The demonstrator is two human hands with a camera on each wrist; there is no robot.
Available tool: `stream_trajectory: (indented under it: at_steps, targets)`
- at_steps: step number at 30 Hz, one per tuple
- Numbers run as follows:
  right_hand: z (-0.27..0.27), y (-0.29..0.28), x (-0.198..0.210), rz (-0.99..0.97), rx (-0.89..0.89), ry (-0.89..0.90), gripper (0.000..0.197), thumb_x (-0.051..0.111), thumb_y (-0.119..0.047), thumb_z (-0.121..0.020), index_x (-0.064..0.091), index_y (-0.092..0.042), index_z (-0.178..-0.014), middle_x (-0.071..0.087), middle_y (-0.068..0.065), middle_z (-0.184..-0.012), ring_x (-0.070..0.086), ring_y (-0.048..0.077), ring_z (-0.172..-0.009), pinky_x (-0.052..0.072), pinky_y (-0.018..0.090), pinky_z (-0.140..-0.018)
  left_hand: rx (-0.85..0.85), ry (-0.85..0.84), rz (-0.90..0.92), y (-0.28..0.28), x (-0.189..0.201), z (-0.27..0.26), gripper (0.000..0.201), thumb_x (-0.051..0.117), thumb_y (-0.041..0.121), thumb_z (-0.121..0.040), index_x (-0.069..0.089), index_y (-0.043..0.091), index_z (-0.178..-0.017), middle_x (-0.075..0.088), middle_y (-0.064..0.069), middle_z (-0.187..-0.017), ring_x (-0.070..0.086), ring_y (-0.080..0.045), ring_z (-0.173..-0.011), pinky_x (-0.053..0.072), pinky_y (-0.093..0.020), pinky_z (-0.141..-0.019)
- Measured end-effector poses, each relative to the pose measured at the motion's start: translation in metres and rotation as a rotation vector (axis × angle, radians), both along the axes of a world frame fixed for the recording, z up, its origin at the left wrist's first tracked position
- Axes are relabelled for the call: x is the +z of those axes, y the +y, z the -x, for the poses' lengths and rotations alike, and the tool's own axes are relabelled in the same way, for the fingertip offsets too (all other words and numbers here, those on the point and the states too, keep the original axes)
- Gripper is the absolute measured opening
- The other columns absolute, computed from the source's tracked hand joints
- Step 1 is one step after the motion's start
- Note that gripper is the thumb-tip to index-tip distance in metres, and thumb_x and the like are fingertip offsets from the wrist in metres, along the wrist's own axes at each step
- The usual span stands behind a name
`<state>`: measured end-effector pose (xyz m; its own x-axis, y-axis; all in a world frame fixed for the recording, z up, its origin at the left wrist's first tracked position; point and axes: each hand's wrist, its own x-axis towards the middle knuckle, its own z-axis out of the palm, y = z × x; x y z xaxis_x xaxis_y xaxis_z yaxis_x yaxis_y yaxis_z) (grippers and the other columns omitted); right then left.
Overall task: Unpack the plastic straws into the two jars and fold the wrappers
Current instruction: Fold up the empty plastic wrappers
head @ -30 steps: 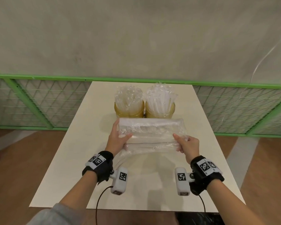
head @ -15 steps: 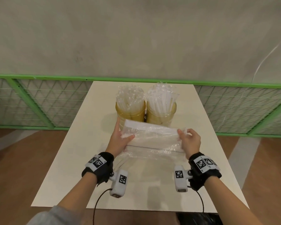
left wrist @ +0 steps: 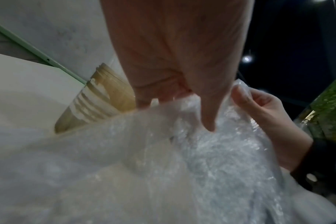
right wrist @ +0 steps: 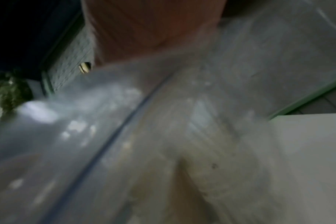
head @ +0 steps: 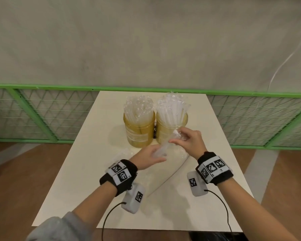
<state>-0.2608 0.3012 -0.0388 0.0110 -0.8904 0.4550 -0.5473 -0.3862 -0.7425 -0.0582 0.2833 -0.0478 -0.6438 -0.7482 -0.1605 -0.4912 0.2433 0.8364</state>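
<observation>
Two amber jars, the left jar (head: 139, 131) and the right jar (head: 165, 131), stand side by side at the table's middle, both full of clear plastic straws (head: 172, 108). In front of them, a clear empty wrapper (head: 169, 169) hangs crumpled between my hands, its lower part trailing onto the table (head: 215, 153). My right hand (head: 181, 138) pinches its upper end just in front of the right jar. Lower and to the left, my left hand (head: 150, 156) holds it. The left wrist view shows the wrapper (left wrist: 211, 151) under my left hand (left wrist: 173, 91), with my right hand (left wrist: 259, 109) pinching its edge. The right wrist view is blurred, filled by the wrapper (right wrist: 163, 121).
A green mesh fence (head: 42, 115) runs behind the table in front of a grey wall. Wooden floor lies on both sides. A small dark object (head: 155, 131) shows between the jars. Cables hang from both wrist cameras over the table's near edge.
The wrapper was stretched wide and level between my hands. My hands have come together: the right one rose toward the right jar, the left moved right, and the wrapper hangs bunched on a slant.
</observation>
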Motion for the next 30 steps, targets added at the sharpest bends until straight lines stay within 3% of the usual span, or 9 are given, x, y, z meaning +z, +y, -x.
stream_trajectory:
  at_steps: [3, 5, 8, 11, 13, 16, 21, 26, 30]
  targets:
    - [0.010, 0.003, 0.002, -0.062, -0.134, -0.020, 0.062, 0.078, -0.051, -0.063, 0.062, -0.016, -0.111, 0.061, -0.014, -0.095, 0.052, -0.010, -0.086, 0.039, 0.009, -0.078, 0.235, 0.219, 0.012, 0.000, 0.005, 0.001, 0.014, 0.057, 0.014, -0.091, 0.062, 0.015, -0.103, 0.065, 0.003, -0.084, 0.063, -0.006, -0.071, 0.049, -0.015, -0.066]
    - [0.015, 0.012, -0.009, -0.201, -0.237, -0.196, 0.090, 0.067, -0.061, -0.063, 0.037, -0.022, -0.139, 0.049, -0.008, -0.128, 0.046, 0.003, -0.114, 0.035, 0.021, -0.096, 0.387, 0.333, 0.013, -0.003, 0.007, -0.004, 0.014, 0.056, 0.014, -0.091, 0.061, 0.013, -0.105, 0.065, 0.002, -0.081, 0.065, -0.008, -0.069, 0.054, -0.020, -0.063]
    - [-0.003, 0.034, -0.027, -0.498, -0.139, -0.554, 0.121, 0.068, -0.070, -0.051, 0.010, -0.026, -0.148, 0.036, -0.002, -0.140, 0.046, 0.018, -0.123, 0.041, 0.039, -0.100, 0.392, 0.373, -0.007, -0.006, 0.010, -0.005, 0.016, 0.058, 0.016, -0.090, 0.061, 0.010, -0.105, 0.068, -0.002, -0.078, 0.068, -0.015, -0.072, 0.056, -0.034, -0.072]
    - [-0.029, 0.042, -0.035, -0.616, 0.074, -0.724, 0.071, 0.077, -0.046, -0.065, 0.046, -0.026, -0.126, 0.062, 0.010, -0.123, 0.063, 0.022, -0.109, 0.052, 0.039, -0.090, 0.359, 0.391, -0.044, -0.004, 0.009, 0.001, 0.011, 0.061, 0.016, -0.088, 0.064, 0.009, -0.097, 0.070, -0.002, -0.077, 0.068, -0.013, -0.074, 0.054, -0.033, -0.075]
    - [-0.032, 0.041, -0.032, -0.562, 0.012, -0.794, 0.038, 0.075, -0.022, -0.073, 0.063, -0.016, -0.108, 0.071, 0.015, -0.100, 0.069, 0.028, -0.090, 0.056, 0.038, -0.081, 0.344, 0.427, -0.143, -0.003, 0.009, 0.002, 0.014, 0.060, 0.019, -0.089, 0.065, 0.009, -0.097, 0.071, -0.002, -0.084, 0.068, -0.012, -0.079, 0.054, -0.032, -0.077]
    - [-0.023, 0.037, -0.027, -0.530, -0.121, -0.860, 0.019, 0.071, -0.002, -0.078, 0.067, -0.003, -0.097, 0.069, 0.017, -0.084, 0.068, 0.028, -0.070, 0.057, 0.033, -0.062, 0.336, 0.441, -0.348, -0.003, 0.012, -0.005, 0.024, 0.059, 0.022, -0.089, 0.061, 0.012, -0.110, 0.069, -0.003, -0.102, 0.067, -0.018, -0.093, 0.056, -0.036, -0.080]
    - [-0.021, 0.035, -0.021, -0.593, -0.095, -0.757, 0.027, 0.069, -0.009, -0.081, 0.064, -0.001, -0.106, 0.067, 0.013, -0.082, 0.067, 0.023, -0.066, 0.057, 0.035, -0.062, 0.207, 0.310, -0.343, 0.000, 0.012, -0.011, 0.030, 0.064, 0.018, -0.085, 0.061, 0.016, -0.115, 0.068, -0.001, -0.109, 0.068, -0.013, -0.092, 0.057, -0.024, -0.069]
    - [-0.016, 0.037, -0.013, -0.664, -0.010, -0.891, 0.033, 0.058, -0.013, -0.084, 0.058, -0.004, -0.116, 0.064, 0.011, -0.094, 0.066, 0.029, -0.078, 0.058, 0.041, -0.067, 0.205, 0.220, -0.298, -0.004, 0.005, -0.014, 0.056, 0.067, 0.018, -0.084, 0.044, 0.017, -0.135, 0.061, -0.003, -0.121, 0.062, -0.020, -0.105, 0.055, -0.024, -0.060]
    - [-0.005, 0.040, -0.012, -0.657, 0.073, -0.887, 0.045, 0.052, 0.002, -0.090, 0.050, -0.016, -0.131, 0.068, 0.007, -0.091, 0.069, 0.031, -0.079, 0.059, 0.043, -0.068, 0.287, 0.326, -0.336, -0.009, -0.001, -0.019, 0.056, 0.066, 0.015, -0.084, 0.044, 0.018, -0.136, 0.066, -0.008, -0.115, 0.066, -0.024, -0.097, 0.054, -0.048, -0.076]
